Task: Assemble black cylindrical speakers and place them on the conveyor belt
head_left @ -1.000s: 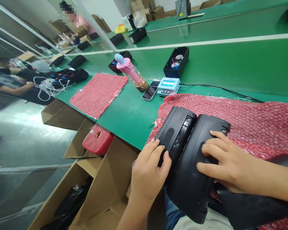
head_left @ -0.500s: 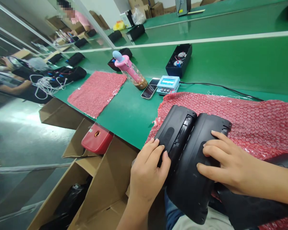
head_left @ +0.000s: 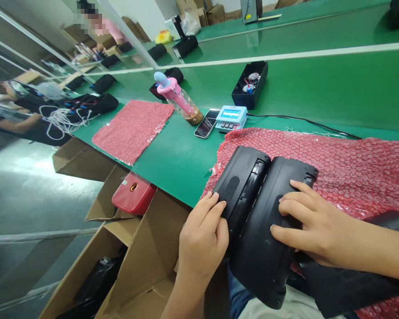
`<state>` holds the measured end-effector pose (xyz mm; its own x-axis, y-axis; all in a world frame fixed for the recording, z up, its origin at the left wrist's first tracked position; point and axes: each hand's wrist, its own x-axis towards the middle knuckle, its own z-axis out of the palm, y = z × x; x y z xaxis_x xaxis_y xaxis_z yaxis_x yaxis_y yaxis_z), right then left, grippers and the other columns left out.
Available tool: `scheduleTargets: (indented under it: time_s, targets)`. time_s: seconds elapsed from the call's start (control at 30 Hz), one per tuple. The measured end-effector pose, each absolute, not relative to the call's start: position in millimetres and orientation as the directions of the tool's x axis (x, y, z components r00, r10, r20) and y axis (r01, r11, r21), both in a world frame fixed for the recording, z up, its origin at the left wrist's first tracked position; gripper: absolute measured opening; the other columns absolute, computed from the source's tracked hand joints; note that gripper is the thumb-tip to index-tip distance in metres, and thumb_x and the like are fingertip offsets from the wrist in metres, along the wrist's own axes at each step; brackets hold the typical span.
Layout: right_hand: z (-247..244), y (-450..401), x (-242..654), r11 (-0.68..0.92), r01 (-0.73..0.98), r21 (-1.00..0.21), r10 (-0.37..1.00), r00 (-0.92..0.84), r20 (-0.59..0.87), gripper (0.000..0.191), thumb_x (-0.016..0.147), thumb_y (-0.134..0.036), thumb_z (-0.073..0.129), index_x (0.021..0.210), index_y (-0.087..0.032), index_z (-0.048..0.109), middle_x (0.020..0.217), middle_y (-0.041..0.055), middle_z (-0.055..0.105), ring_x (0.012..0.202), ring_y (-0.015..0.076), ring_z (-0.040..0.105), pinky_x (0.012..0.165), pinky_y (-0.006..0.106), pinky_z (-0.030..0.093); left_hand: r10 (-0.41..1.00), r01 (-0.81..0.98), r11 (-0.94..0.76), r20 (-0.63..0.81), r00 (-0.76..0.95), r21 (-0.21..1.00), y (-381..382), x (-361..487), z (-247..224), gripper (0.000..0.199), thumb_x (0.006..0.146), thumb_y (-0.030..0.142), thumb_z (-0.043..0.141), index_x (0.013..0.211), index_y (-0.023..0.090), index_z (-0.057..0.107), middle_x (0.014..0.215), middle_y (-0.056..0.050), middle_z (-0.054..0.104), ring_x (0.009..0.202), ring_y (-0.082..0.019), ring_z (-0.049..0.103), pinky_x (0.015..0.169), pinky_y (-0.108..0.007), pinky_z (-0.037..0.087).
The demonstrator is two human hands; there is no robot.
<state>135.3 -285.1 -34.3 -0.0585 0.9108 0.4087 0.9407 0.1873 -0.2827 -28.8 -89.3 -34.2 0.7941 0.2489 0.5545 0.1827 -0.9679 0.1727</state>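
Observation:
Two long black plastic shells lie side by side, partly on red bubble wrap [head_left: 352, 168] and partly over the table's front edge. My left hand [head_left: 204, 235] grips the outer side of the left shell [head_left: 231, 181], its fingers bent over the edge. On the right shell [head_left: 266, 235] rests my right hand [head_left: 306, 221], fingers curved and pressed on its surface, with the thumb near the middle. Another black shell [head_left: 349, 283] lies below my right forearm, partly hidden by it.
Behind the wrap stand a light-blue device [head_left: 232, 118] with a cable, a phone [head_left: 206, 124], a pink-topped bottle [head_left: 182, 99] and a black box with wires [head_left: 250, 84]. Left are a flat bubble-wrap sheet [head_left: 133, 130], a red case [head_left: 133, 193], cardboard boxes [head_left: 153, 248] and people.
My left thumb has drawn in closer to the fingers beside the left shell. Both hands otherwise keep their places on the shells, and the view has shifted slightly.

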Motion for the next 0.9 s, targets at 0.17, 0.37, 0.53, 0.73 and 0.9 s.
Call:
scheduleTargets:
  time_s: [0.17, 0.37, 0.53, 0.73, 0.9]
  targets:
    - [-33.4, -284.4, 134.9, 0.189, 0.937, -0.295, 0.908, -0.053, 0.416, 0.036, 0.074, -0.007, 0.053, 0.106, -0.023, 0.059, 0.094, 0.0072, 0.052, 0.092, 0.0229, 0.049, 0.101, 0.058, 0.032, 0.236, 0.179, -0.971, 0.550, 0.801, 0.156, -89.5, -28.4, -32.6, 0.028, 0.077, 0.002, 0.049, 0.094, 0.014, 0.067, 0.104, -0.012, 0.069, 0.102, -0.024, 0.066, 0.093, -0.039, 0.055]
    - [-32.4, -285.0, 134.7, 0.188, 0.935, -0.302, 0.912, -0.052, 0.407, 0.035, 0.074, -0.007, 0.052, 0.106, -0.023, 0.059, 0.095, 0.0072, 0.051, 0.093, 0.0228, 0.049, 0.102, 0.058, 0.031, 0.228, 0.180, -0.974, 0.539, 0.811, 0.140, -90.0, -28.2, -30.9, 0.025, 0.077, 0.002, 0.050, 0.093, 0.012, 0.067, 0.102, -0.014, 0.070, 0.101, -0.024, 0.066, 0.092, -0.039, 0.056]
    - [-32.9, -285.5, 135.4, 0.189, 0.934, -0.304, 0.911, -0.052, 0.408, 0.036, 0.073, -0.008, 0.054, 0.105, -0.023, 0.058, 0.094, 0.0066, 0.051, 0.092, 0.0226, 0.048, 0.102, 0.058, 0.031, 0.221, 0.177, -0.975, 0.544, 0.810, 0.134, -90.1, -28.2, -30.2, 0.026, 0.078, 0.002, 0.049, 0.094, 0.014, 0.066, 0.103, -0.012, 0.069, 0.102, -0.023, 0.066, 0.092, -0.038, 0.055]
    - [-33.9, -285.8, 135.6, 0.186, 0.936, -0.300, 0.914, -0.052, 0.402, 0.035, 0.074, -0.010, 0.054, 0.106, -0.023, 0.058, 0.096, 0.0072, 0.050, 0.093, 0.0230, 0.048, 0.102, 0.058, 0.030, 0.204, 0.171, -0.979, 0.530, 0.823, 0.111, -90.0, -27.3, -27.8, 0.024, 0.077, 0.001, 0.050, 0.092, 0.010, 0.067, 0.100, -0.015, 0.070, 0.101, -0.024, 0.066, 0.092, -0.037, 0.055]
    - [-33.5, -284.4, 135.8, 0.200, 0.929, -0.310, 0.910, -0.060, 0.410, 0.035, 0.074, -0.010, 0.054, 0.107, -0.022, 0.057, 0.096, 0.0074, 0.049, 0.093, 0.0238, 0.047, 0.101, 0.059, 0.029, 0.201, 0.172, -0.980, 0.535, 0.821, 0.103, -89.6, -26.3, -29.2, 0.023, 0.078, 0.002, 0.049, 0.091, 0.009, 0.067, 0.099, -0.015, 0.070, 0.099, -0.024, 0.067, 0.091, -0.038, 0.056]
